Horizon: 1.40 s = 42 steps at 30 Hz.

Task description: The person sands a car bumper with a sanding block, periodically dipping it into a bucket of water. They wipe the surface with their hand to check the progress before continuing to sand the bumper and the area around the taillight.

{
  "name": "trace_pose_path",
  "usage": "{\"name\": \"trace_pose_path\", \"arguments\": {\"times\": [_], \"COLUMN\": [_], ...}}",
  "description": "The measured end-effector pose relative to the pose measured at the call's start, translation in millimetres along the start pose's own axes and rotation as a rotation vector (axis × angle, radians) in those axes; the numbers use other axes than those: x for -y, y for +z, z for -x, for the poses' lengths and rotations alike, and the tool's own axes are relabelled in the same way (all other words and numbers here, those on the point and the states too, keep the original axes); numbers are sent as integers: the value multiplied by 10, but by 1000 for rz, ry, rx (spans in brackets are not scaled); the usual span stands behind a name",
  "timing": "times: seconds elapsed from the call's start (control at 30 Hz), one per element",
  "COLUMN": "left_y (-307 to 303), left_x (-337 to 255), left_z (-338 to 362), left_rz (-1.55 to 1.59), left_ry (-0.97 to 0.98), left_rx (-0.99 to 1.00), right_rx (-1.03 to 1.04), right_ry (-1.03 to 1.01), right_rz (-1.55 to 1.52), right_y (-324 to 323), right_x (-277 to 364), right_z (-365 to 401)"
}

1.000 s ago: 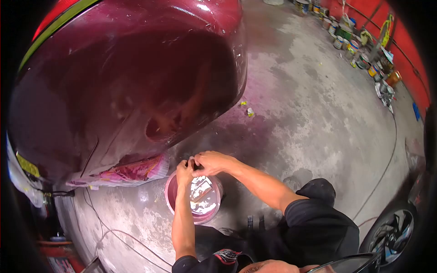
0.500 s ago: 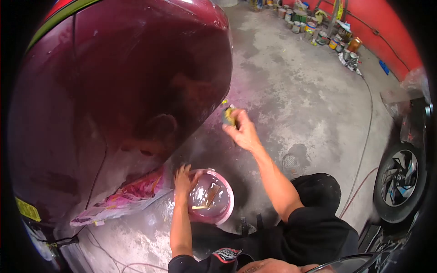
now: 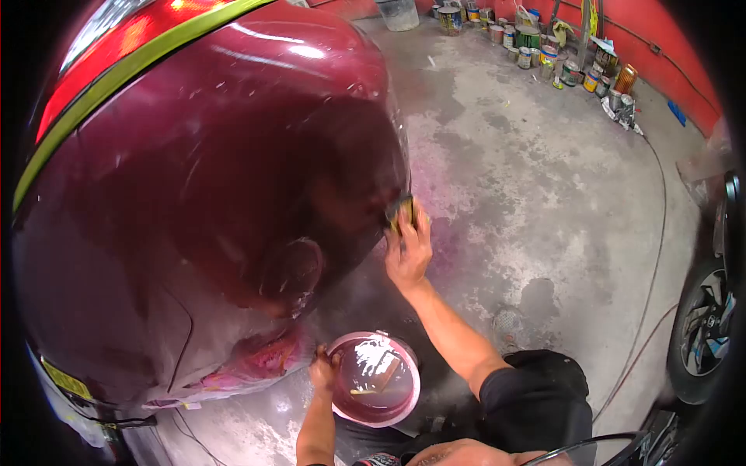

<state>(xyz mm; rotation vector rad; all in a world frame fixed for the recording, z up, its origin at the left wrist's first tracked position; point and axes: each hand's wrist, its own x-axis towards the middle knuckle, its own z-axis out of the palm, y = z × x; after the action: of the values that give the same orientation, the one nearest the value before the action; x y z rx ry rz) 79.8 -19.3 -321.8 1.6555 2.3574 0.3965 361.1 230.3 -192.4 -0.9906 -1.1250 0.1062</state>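
My right hand (image 3: 410, 252) is closed round a small yellow-and-dark sanding block (image 3: 403, 214), held at the right edge of a dark red car bumper (image 3: 233, 179). Motion blurs the block and fingertips slightly. Lower down, my left hand (image 3: 323, 370) grips the left rim of a pinkish bucket (image 3: 415, 388), its thumb over the edge. Cloudy water fills the bucket, with a brownish flat piece (image 3: 386, 374) and a pale thin stick (image 3: 362, 391) in it. Wet streaks and a round mark show on the bumper.
Pink-stained masking plastic (image 3: 256, 361) hangs under the bumper. Green tape (image 3: 116, 81) borders the red tail light (image 3: 89, 70). Several paint cans (image 3: 528, 37) line the red wall. A hose (image 3: 660, 225) crosses the concrete floor, and a wheel (image 3: 703, 334) stands at the right.
My right hand has brought the sanding block from beside the bumper to its edge. My left hand has closed on the bucket rim. The view has shifted, so the bucket appears lower.
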Motion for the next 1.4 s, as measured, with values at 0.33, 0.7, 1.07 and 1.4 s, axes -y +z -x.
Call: {"name": "trace_pose_path", "arguments": {"times": [0.33, 0.7, 1.07, 1.4], "left_y": [-115, 53, -61, -132], "left_x": [-207, 39, -70, -205], "left_z": [-36, -1, -16, -1], "left_rz": [-2, 7, -2, -41], "left_ry": [-137, -80, -96, -113], "left_rx": [90, 95, 122, 87], "right_rx": [-131, -134, -61, -105], "right_ry": [-242, -299, -115, -323], "right_rz": [-57, -22, 179, 145], "right_y": [-2, 87, 93, 61], "right_x": [250, 88, 132, 895], "right_z": [-907, -630, -312, -1522]}}
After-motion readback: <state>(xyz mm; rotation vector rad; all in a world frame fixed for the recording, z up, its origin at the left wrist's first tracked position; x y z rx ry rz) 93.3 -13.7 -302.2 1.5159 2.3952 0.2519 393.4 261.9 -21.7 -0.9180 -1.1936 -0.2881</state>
